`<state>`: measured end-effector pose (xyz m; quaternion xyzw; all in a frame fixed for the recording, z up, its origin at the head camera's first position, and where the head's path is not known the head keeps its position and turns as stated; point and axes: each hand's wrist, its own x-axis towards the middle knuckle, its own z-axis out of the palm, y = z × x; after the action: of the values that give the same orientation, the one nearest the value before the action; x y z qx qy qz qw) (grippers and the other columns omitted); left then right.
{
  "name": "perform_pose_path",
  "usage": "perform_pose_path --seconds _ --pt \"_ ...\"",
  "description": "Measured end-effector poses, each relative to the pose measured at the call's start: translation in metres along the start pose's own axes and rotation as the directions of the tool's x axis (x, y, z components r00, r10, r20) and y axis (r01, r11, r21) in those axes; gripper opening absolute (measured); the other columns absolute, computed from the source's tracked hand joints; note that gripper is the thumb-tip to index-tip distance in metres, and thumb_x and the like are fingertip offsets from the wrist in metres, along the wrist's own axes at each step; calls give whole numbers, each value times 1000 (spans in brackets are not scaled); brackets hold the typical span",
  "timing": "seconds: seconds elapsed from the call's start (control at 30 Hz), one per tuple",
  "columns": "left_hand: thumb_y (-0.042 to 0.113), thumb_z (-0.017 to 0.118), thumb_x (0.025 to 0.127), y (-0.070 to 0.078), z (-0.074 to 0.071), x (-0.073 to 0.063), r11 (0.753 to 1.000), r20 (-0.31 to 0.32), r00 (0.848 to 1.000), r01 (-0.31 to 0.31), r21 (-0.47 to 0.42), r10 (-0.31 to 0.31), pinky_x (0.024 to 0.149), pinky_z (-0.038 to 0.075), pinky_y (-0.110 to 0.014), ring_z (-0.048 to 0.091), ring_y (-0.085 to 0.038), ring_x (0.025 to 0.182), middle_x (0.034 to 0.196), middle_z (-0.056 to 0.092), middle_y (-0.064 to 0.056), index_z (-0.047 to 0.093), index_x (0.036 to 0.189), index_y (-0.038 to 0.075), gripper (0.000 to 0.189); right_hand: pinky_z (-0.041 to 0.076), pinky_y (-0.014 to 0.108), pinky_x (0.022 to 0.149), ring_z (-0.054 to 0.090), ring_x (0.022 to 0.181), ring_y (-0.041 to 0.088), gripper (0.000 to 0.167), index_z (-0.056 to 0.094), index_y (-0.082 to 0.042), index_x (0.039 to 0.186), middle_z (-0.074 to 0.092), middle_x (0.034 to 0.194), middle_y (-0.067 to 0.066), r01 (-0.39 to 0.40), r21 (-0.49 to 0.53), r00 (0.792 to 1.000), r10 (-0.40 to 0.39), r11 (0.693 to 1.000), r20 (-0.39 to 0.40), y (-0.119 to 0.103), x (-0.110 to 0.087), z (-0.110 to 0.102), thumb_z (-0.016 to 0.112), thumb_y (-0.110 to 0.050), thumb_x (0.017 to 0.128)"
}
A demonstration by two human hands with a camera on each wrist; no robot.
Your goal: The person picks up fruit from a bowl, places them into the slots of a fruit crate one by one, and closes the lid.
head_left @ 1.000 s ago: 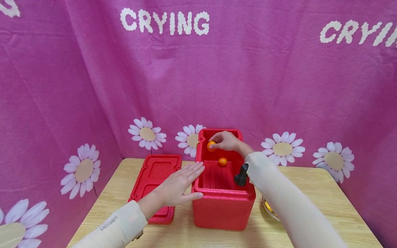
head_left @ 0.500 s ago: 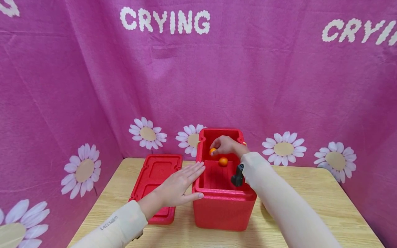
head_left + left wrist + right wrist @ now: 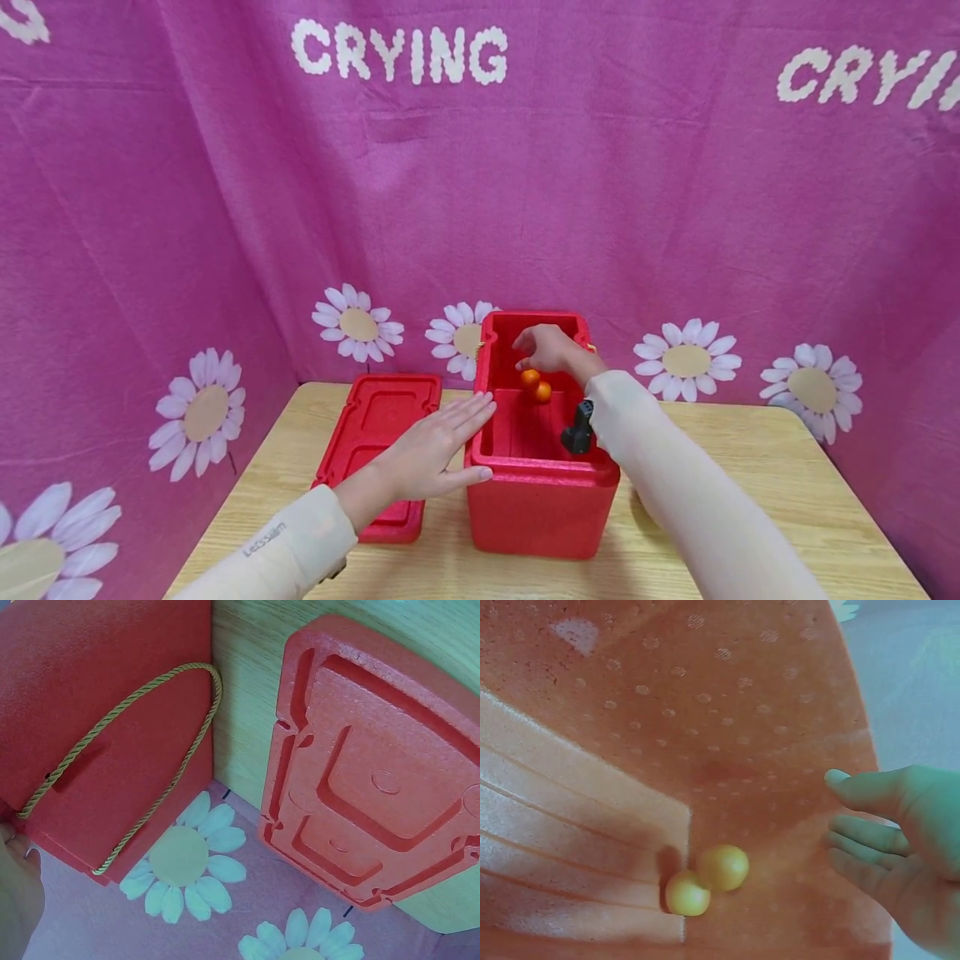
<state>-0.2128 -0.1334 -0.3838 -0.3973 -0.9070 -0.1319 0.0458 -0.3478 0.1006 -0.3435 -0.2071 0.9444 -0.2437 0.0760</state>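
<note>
— Nearest first?
— Left hand (image 3: 431, 446). Fingers straight, side by side, thumb apart; fingertips at the left rim of the red box (image 3: 536, 517).
— And left of the box?
— Red lid (image 3: 390, 412), flat on the wooden table (image 3: 757, 475), recessed face up. Left wrist view adds a gold rope (image 3: 97, 731) looped on the box's side.
— Inside?
— Nearer orange ball (image 3: 543, 392) at the far end of the ribbed floor. Second orange ball (image 3: 530, 378) overlaps it in the head and right wrist views; cannot tell whether they touch.
— Right hand?
— Right hand (image 3: 549, 347) just past both balls, over the box's far half. Thumb and fingers parted, loosely bent, apart from the balls.
— Farthest?
— Purple curtain (image 3: 480, 208), printed with white flowers and "CRYING".
</note>
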Motion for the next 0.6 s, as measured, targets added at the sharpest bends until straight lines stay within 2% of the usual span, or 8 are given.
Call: perform_pose_path --seconds 0.3,0.4,0.6 --pt "58 52 91 1 -1 1 1000 12 1000 8 6 -8 121 28 -40 19 -16 151 163 20 2 23 154 17 81 55 40 94 65 109 32 37 64 0 120 67 120 19 74 -6 997 -74 997 -11 -5 -22 -26 70 -13 86" --pt "57 53 90 1 -2 1 1000 10 1000 13 -3 -13 121 27 -41 19 -16 151 163 20 2 23 154 17 80 55 42 95 65 109 34 36 64 1 118 68 118 20 123 -28 992 -124 992 -23 -4 -33 -34 69 -13 86" --pt "56 53 91 1 0 0 1000 -1 1000 10 -1 -10 121 28 -42 20 -17 151 163 20 1 24 154 17 80 54 46 94 66 107 35 34 65 2 116 69 115 19 171 -37 981 -174 984 -85 8 -62 -43 69 -12 85"
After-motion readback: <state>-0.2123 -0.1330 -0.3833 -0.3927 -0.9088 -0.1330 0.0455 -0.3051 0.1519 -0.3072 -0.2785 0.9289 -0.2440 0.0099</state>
